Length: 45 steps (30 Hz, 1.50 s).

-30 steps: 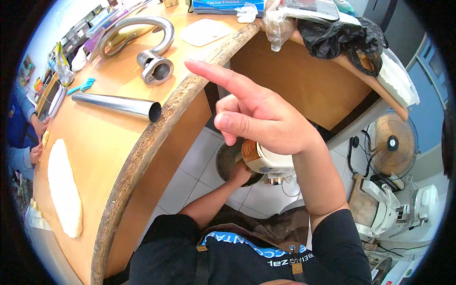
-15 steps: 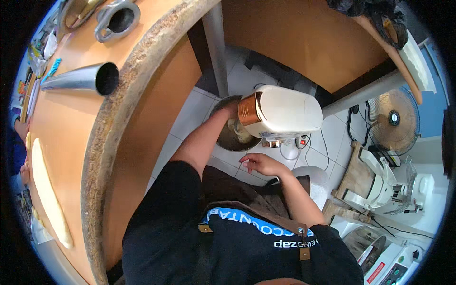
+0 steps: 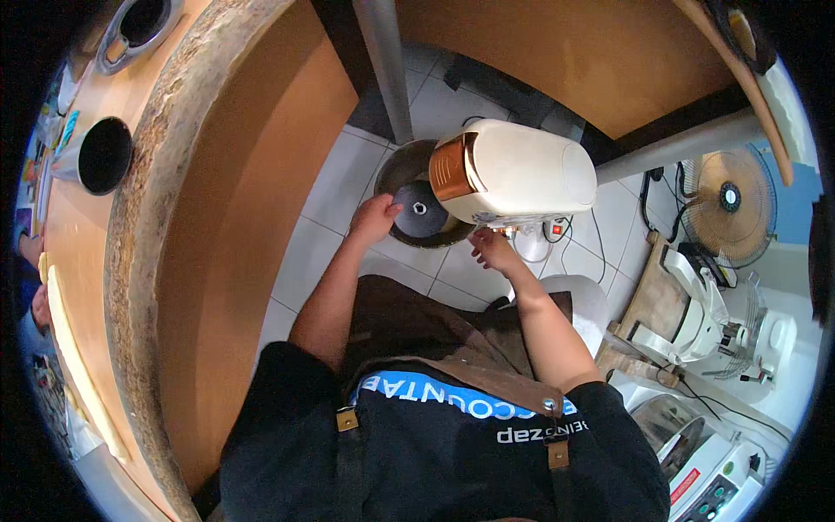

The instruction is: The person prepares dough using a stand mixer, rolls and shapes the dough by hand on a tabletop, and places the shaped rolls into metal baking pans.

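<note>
A cream stand mixer [image 3: 531, 170] with a copper-coloured front stands on the tiled floor, its head over a round metal mixing bowl [image 3: 394, 167]. In the bowl's opening shows a dark grey disc [image 3: 421, 224] with a small pale hub at its centre; its exact kind I cannot make out. My left hand [image 3: 374, 221] is at the bowl's left side, thumb and fingers closed on the disc's edge. At the bowl's lower right rim, below the mixer head, my right hand [image 3: 496, 250] has its fingers bent and closed against the rim.
At left, a wooden table with a rough edge [image 3: 139, 157] carries a metal cylinder [image 3: 104, 157] and a long dough strip [image 3: 78, 365]; another person's hand [image 3: 40, 306] is beside it. A table leg [image 3: 383, 70] rises near the bowl. To the right are a fan [image 3: 731, 198] and other machines [image 3: 696, 304].
My left hand has come out of the bowl toward its left edge, and the grey disc now shows. My right hand has moved up to the rim. The view has shifted.
</note>
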Tool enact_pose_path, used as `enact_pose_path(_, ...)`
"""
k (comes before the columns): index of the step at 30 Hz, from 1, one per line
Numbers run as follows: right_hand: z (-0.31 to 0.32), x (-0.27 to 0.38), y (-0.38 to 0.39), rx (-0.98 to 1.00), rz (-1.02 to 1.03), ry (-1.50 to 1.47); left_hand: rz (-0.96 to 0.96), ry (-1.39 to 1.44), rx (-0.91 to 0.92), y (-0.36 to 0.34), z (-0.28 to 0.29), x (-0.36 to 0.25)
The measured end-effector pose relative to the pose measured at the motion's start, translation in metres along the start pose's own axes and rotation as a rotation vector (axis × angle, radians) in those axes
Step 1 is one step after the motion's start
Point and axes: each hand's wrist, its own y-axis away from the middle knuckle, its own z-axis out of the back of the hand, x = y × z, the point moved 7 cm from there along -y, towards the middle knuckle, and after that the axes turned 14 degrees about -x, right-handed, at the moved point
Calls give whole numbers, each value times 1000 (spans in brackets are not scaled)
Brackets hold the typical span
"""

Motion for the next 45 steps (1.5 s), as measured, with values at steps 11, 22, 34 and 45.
enact_pose_path(11, -3, -7, -18, -73, -105, -288, 336, 697, -447, 13, 33, 75)
enact_pose_path(22, -7, -23, -33, -242, 125, -44, -411, -282, 241, -94, -42, -62)
enact_pose_path(34, -10, -18, -31, -249, 128, -43, -448, -453, 489, -106, -70, -52)
enact_pose_path(45, -5, -20, -24, -327, 266, -15, -517, -727, 609, -97, -77, -53)
